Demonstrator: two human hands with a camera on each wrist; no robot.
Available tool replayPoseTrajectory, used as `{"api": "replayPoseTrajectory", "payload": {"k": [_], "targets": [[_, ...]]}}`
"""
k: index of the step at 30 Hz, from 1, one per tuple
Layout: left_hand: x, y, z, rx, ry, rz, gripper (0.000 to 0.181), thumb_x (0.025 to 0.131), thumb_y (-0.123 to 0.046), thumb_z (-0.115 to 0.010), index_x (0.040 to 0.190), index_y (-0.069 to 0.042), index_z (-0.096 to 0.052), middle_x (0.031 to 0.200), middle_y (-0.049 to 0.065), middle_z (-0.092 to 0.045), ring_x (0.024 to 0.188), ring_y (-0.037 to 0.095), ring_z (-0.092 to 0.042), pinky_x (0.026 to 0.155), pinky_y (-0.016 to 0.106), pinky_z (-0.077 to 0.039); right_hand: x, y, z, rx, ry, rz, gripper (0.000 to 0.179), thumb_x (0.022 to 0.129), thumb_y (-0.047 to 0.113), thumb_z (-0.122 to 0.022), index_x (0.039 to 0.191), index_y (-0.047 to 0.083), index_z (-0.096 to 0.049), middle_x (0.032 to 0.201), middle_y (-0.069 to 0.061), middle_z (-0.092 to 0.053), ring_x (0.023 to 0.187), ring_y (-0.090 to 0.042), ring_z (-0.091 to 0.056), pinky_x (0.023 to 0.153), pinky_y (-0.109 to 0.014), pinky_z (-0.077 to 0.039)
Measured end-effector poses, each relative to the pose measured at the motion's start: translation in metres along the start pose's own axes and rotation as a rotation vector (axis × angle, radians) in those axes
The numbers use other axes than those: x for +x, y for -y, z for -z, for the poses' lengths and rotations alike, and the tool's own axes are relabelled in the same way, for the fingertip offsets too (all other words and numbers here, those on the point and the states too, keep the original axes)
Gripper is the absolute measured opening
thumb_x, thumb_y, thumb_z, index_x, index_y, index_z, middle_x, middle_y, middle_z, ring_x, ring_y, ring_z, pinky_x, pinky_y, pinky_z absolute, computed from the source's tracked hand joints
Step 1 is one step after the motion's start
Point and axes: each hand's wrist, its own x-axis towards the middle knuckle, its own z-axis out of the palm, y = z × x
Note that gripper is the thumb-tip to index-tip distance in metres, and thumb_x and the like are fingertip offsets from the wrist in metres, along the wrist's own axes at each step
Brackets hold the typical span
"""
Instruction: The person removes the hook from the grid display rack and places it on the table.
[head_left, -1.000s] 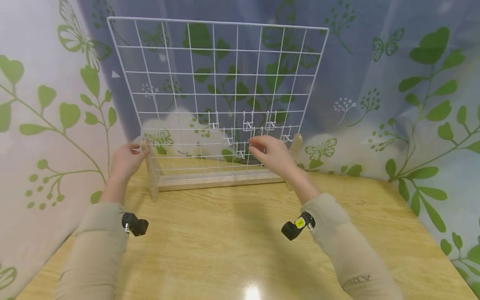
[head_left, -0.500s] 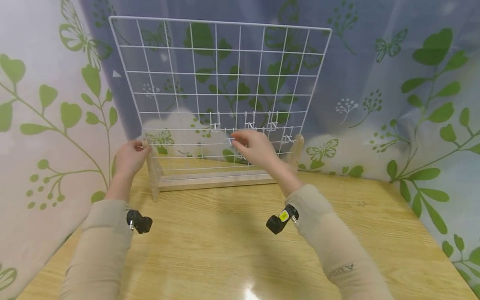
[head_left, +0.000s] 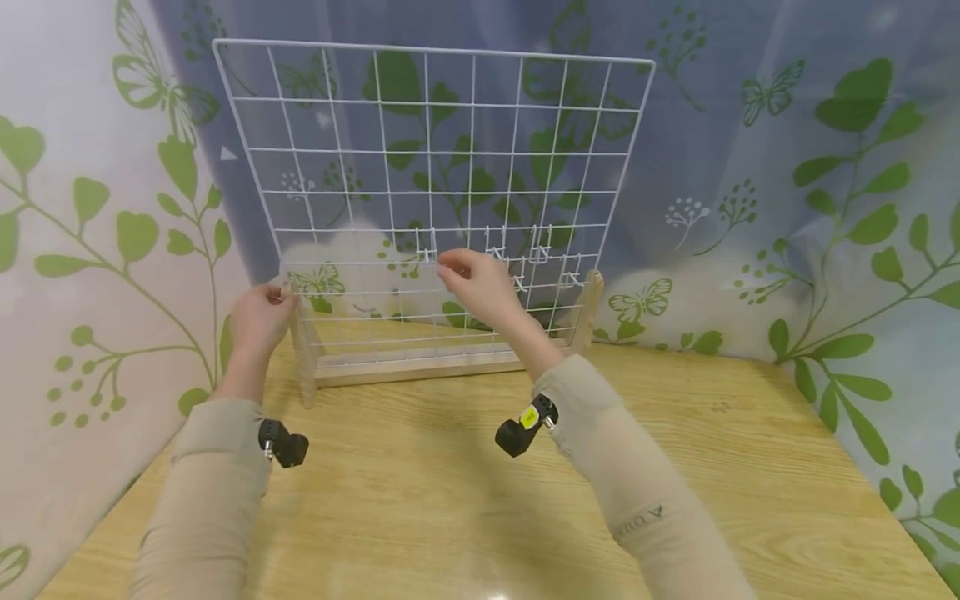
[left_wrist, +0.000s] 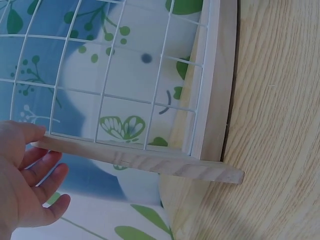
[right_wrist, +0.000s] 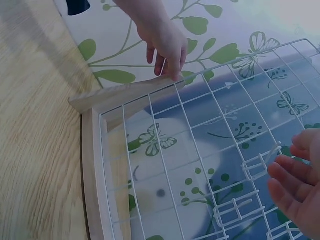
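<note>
A white wire grid panel (head_left: 345, 171) stands upright in a wooden stand (head_left: 420, 377). Several white wire hooks (head_left: 540, 252) hang on its lower right half. At the top of the stand's left side piece (left_wrist: 125, 156), my left hand (head_left: 262, 321) pinches the wood between thumb and fingers. My right hand (head_left: 483, 287) is in front of the grid, loosely curved, with its fingertips beside the upper left hook (head_left: 426, 254). In the right wrist view, one hook's prong (right_wrist: 276, 147) points close to those fingers; whether they touch is unclear. Some hooks are hidden behind this hand in the head view.
The stand rests on a light wood-grain table (head_left: 397, 483). Behind it hangs a curtain (head_left: 720, 275) printed with green leaves and butterflies. The stand's right side piece (head_left: 588, 312) holds the grid's other edge.
My right hand has moved left and slightly up across the hooks, now by the upper left one. The left hand has stayed at the stand's left side piece.
</note>
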Motion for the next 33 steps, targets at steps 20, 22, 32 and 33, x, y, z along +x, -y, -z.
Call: {"api": "replayPoseTrajectory", "payload": {"k": [20,22,32,33], "targets": [[-0.002,-0.001,-0.003,0.039,-0.036,-0.002,0.046,0.093,-0.028,-0.040,0.122,0.005,-0.051,0.114,0.022,-0.056,0.100,0.038,-0.052,0.082,0.047,-0.040,0.035,0.005,-0.016,0.151,-0.065,-0.154,0.028,0.094,0.018,-0.055,0.117,0.004,-0.061,0.102,-0.010,-0.066,0.082,-0.019,-0.064,0.066,-0.021,-0.051],[-0.002,0.000,-0.004,0.048,-0.035,-0.007,0.045,0.093,-0.029,-0.041,0.122,0.004,-0.051,0.114,0.022,-0.056,0.100,0.038,-0.052,0.081,0.047,-0.041,0.036,0.005,-0.018,0.171,-0.066,-0.174,0.028,0.094,0.017,-0.054,0.116,0.003,-0.061,0.102,-0.010,-0.065,0.083,-0.022,-0.065,0.066,-0.021,-0.051],[-0.002,0.000,-0.005,0.054,-0.046,-0.007,0.043,0.093,-0.029,-0.041,0.119,0.004,-0.052,0.113,0.022,-0.057,0.099,0.037,-0.053,0.081,0.048,-0.040,0.041,0.005,-0.024,0.405,-0.077,-0.295,0.025,0.093,0.013,-0.056,0.113,0.000,-0.062,0.096,-0.016,-0.066,0.074,-0.016,-0.064,0.066,-0.024,-0.053],[-0.002,0.000,-0.005,0.054,-0.048,-0.006,0.043,0.094,-0.029,-0.041,0.119,0.003,-0.053,0.113,0.021,-0.057,0.099,0.037,-0.053,0.081,0.048,-0.040,0.041,0.005,-0.024,0.436,-0.078,-0.310,0.025,0.093,0.012,-0.056,0.113,-0.001,-0.062,0.096,-0.016,-0.066,0.072,-0.015,-0.063,0.065,-0.024,-0.053]]}}
